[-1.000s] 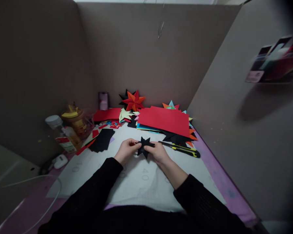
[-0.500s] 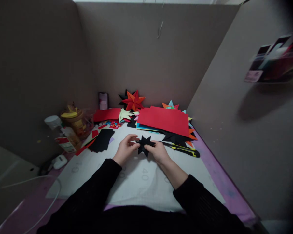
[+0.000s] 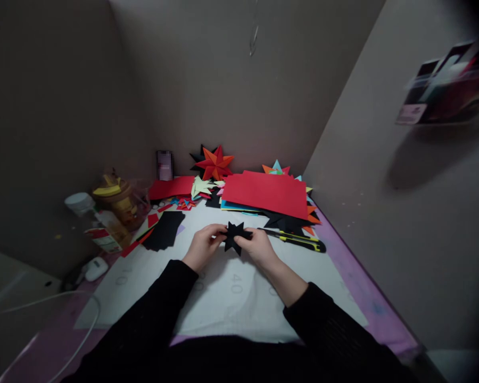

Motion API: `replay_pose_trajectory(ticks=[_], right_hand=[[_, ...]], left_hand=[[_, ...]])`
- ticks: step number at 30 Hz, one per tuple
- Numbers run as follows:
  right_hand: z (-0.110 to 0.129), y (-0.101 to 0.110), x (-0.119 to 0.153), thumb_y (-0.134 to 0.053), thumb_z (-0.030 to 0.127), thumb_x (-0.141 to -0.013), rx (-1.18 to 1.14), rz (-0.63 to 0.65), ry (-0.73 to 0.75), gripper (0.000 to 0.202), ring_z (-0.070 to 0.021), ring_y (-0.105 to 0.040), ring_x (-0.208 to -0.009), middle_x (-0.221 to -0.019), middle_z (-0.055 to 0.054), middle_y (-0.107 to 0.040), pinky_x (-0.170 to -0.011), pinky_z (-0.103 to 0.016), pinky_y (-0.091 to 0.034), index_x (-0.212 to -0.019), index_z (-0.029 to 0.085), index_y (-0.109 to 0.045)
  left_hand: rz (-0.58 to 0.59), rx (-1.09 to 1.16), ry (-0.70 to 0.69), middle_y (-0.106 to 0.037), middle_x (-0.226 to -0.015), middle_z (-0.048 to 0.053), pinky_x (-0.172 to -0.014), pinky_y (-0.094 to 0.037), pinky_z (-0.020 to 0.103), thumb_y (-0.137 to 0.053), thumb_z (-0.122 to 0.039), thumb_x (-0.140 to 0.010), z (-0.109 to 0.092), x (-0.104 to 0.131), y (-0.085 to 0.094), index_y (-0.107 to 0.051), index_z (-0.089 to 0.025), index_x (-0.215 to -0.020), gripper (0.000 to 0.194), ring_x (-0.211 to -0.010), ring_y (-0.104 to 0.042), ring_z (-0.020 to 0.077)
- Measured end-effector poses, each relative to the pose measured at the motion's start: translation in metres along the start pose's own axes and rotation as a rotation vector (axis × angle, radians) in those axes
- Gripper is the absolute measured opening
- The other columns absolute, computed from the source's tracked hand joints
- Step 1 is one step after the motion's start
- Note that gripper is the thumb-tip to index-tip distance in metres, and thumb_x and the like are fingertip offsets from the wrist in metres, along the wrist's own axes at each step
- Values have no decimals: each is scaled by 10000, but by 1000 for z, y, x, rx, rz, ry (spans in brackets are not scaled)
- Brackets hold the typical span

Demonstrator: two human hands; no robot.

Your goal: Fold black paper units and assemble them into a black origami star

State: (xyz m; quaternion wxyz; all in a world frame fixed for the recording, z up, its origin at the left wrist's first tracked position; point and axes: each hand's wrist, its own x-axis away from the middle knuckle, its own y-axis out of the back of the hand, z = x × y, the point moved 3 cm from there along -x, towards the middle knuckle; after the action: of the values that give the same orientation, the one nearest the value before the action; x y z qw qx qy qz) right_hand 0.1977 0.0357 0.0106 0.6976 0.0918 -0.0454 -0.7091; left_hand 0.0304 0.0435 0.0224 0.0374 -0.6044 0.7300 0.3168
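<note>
A small black paper star point(image 3: 234, 238) with several points is held up above the white sheet point(image 3: 223, 308) in the middle of the table. My right hand point(image 3: 259, 246) pinches its right side, the thumb lying on the star's face. At its left edge, my left hand point(image 3: 205, 244) is closed with fingertips on one of the points. Just right of my right hand lies a black and yellow utility knife point(image 3: 299, 241). To the left of my left hand, a stack of black paper pieces point(image 3: 165, 230) rests on the sheet.
Red paper sheets point(image 3: 265, 192) are stacked at the back right. A red and orange paper star point(image 3: 214, 162) leans on the back wall beside a phone point(image 3: 165, 166). At left are a bottle point(image 3: 104, 226), a brown cup point(image 3: 117, 199), a white case point(image 3: 96, 268) and a cable point(image 3: 98, 314).
The left hand's fingers have closed in on the star's left point. The right hand keeps its pinch. The whole view has shifted slightly.
</note>
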Motion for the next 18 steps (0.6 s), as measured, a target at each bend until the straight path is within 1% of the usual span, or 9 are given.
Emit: replay_pose_trajectory(ticks=[4,7,9,12,13,15,17,18], right_hand=[[1,-1,1,-592,287,-640,19,14,19,178,-102,-446,-486,-535,3,-539,-464,-219,-340,-665,111,-607],[3,-2,2,-596,283,-640,31,28,24,172,-106,-459,-506,-552,-1,-550,-470,-216,-343,-666,114,-604],[3,-2,2,-598,283,-637,26,38,25,172,-109,-465,-515,-557,-2,-553,-476,-217,-349,-664,114,-602],[3,-2,2,-595,284,-635,23,28,21,174,-109,-469,-511,-556,-3,-556,-479,-219,-356,-666,113,-604],[3,-2,2,-594,283,-634,25,23,20,174,-109,-470,-508,-555,-4,-558,-479,-220,-358,-666,112,-607],[2,-3,1,-597,285,-633,25,21,17,178,-108,-470,-497,-546,-5,-559,-473,-221,-356,-665,110,-612],[1,-3,1,-604,290,-635,11,33,9,184,-107,-470,-488,-540,-5,-559,-464,-218,-349,-666,108,-617],[1,-4,1,-607,294,-637,1,40,1,189,-107,-472,-487,-540,-7,-562,-461,-217,-347,-667,108,-619]], left_hand=[[37,111,127,-636,-1008,76,-624,-510,241,-599,-245,-744,0,-2,-1,-593,-160,-868,151,-757,-612,140],[53,145,218,-633,-873,43,-587,-488,226,-607,-261,-730,0,-3,-3,-573,-157,-834,151,-705,-594,129],[38,146,238,-608,-800,18,-584,-471,219,-614,-258,-720,-2,-3,-3,-563,-159,-827,155,-675,-575,117],[15,177,232,-596,-815,5,-612,-452,212,-644,-231,-683,-8,-3,-4,-536,-170,-868,223,-693,-568,110],[16,201,248,-594,-786,-5,-604,-443,208,-654,-226,-671,-9,-3,-5,-518,-175,-888,261,-677,-566,107],[25,257,314,-559,-654,-44,-556,-414,194,-666,-228,-658,-9,-2,-6,-481,-182,-904,311,-590,-541,95],[24,297,382,-495,-547,-80,-507,-376,179,-669,-242,-656,-7,-2,-6,-458,-185,-891,321,-503,-494,82],[17,307,400,-478,-529,-87,-494,-362,175,-670,-249,-655,-6,-2,-6,-454,-185,-873,314,-484,-479,78]])
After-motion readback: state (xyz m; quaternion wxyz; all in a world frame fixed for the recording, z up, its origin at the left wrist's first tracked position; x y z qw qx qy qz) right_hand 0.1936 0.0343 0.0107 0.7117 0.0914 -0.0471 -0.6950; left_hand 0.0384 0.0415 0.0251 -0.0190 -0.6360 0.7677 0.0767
